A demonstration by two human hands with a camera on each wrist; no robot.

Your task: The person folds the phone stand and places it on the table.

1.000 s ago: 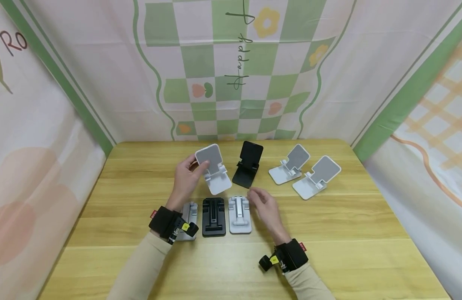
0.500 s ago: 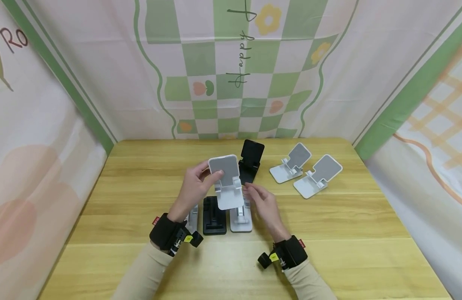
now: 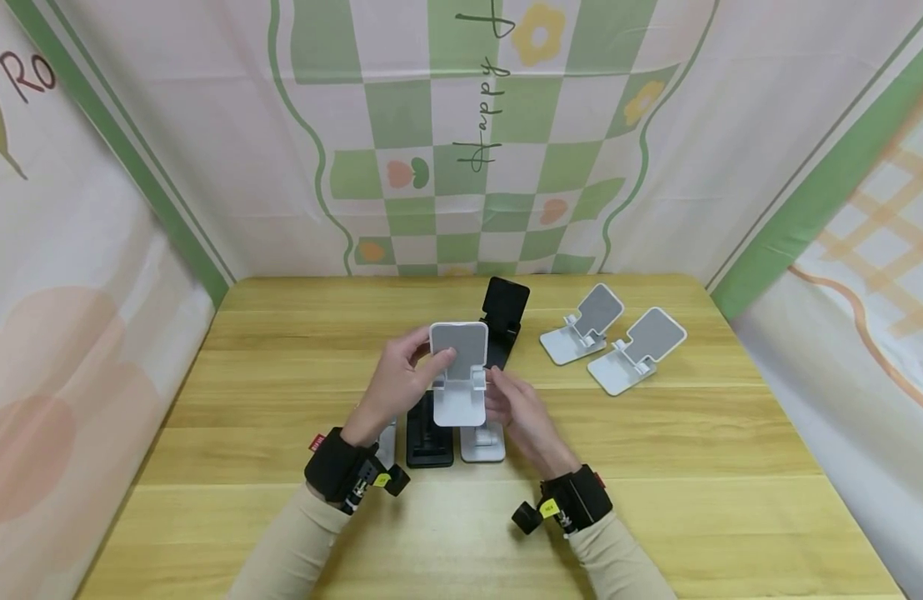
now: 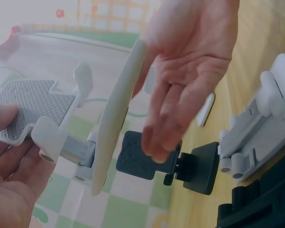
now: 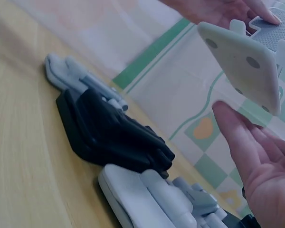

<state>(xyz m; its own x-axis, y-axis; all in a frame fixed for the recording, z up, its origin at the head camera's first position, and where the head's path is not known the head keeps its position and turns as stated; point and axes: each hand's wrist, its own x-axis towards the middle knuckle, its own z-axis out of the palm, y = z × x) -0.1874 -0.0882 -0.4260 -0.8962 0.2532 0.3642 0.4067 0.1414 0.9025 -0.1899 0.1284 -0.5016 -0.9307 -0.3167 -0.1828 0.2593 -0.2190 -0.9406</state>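
My left hand (image 3: 401,379) holds a white phone stand (image 3: 460,406) above the table, its thumb on the grey pad (image 4: 38,104) and fingers behind that plate. The stand is unfolded; its base (image 5: 242,66) shows round dark feet in the right wrist view. Beside the base is my right hand (image 3: 525,417), fingers fairly straight and gripping nothing; in the right wrist view they are apart from the base. Below lie a folded black phone stand (image 3: 430,450), a folded white one (image 3: 482,447) and a mostly hidden pale one (image 3: 387,447).
An unfolded black phone stand (image 3: 506,300) stands behind the held one, partly covered by it. Two unfolded white stands (image 3: 570,345) are at the back right of the wooden table (image 3: 694,500). Printed cloth (image 3: 281,167) hangs behind and at both sides.
My left hand has brought the white phone stand right and toward me, turning it more upright, over the folded stands. My right hand has shifted only slightly, and the stand is now beside its fingers.
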